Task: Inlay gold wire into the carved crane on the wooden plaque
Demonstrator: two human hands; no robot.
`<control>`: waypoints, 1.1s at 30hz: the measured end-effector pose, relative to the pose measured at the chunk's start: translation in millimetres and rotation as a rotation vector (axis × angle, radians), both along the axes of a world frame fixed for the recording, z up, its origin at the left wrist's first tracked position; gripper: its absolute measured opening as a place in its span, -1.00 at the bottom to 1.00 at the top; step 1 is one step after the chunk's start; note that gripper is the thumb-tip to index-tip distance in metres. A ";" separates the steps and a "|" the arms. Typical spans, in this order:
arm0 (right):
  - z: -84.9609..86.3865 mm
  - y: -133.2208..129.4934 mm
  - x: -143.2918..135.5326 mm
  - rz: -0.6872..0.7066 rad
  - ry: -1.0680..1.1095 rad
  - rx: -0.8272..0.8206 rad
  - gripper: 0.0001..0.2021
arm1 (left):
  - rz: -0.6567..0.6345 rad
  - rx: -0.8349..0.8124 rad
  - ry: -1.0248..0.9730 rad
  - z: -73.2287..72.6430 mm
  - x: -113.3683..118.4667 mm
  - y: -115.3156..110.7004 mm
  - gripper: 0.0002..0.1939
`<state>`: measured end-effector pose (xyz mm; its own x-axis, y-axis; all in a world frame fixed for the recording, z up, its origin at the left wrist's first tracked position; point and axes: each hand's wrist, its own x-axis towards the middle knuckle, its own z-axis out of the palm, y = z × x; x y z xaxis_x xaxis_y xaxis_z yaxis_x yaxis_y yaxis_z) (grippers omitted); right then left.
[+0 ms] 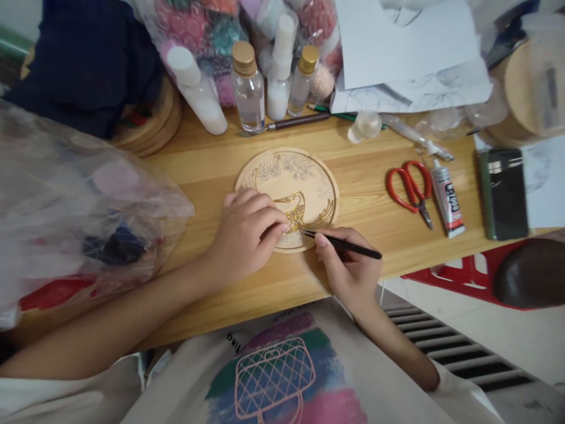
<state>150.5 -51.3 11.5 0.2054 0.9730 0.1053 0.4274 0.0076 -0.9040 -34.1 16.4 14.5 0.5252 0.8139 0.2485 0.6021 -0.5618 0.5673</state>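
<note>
A round wooden plaque (304, 171) lies on the table, with a crane drawn on it and partly outlined in gold wire (296, 217). Thin dark lines of feathers and clouds fill its upper part. My left hand (247, 235) rests over the plaque's left side, thumb and forefinger pinched together beside the gold work; whatever is between them is too small to make out. Black tweezers (348, 244) are held in my right hand (353, 271) like a pen, their tips touching or just above the plaque's lower right, close to my left fingertips.
Red-handled pliers (410, 188), a glue tube (448, 200) and a phone (505, 194) lie to the right. Several bottles (249, 88) and a dark-handled tool (298, 122) line the back, near paper sheets (410, 53). A plastic bag (110, 200) covers the left side.
</note>
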 end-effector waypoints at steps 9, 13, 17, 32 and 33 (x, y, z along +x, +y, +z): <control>-0.5 0.3 2.1 0.028 -0.024 0.024 -0.94 | -0.007 -0.023 0.041 1.0 0.6 1.4 -0.84; -1.1 -0.3 2.2 0.038 -0.017 0.026 -0.93 | -0.007 -0.031 0.045 2.5 0.7 0.4 -0.85; -0.9 -1.5 2.1 0.014 0.001 0.004 -0.94 | 0.021 -0.037 0.018 5.0 1.9 -3.6 -0.84; -5.9 -2.9 3.5 0.002 0.029 -0.073 -0.89 | 0.054 -0.078 0.033 13.4 14.1 3.2 -0.82; -6.4 -3.3 3.8 0.006 0.038 -0.076 -0.89 | 0.046 -0.090 0.050 14.1 15.1 4.6 -0.83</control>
<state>154.3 -54.5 5.2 0.2019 0.9791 0.0235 0.3928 -0.0590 -0.9177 -19.0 21.0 28.6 0.4969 0.8551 0.1479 0.6547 -0.4813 0.5829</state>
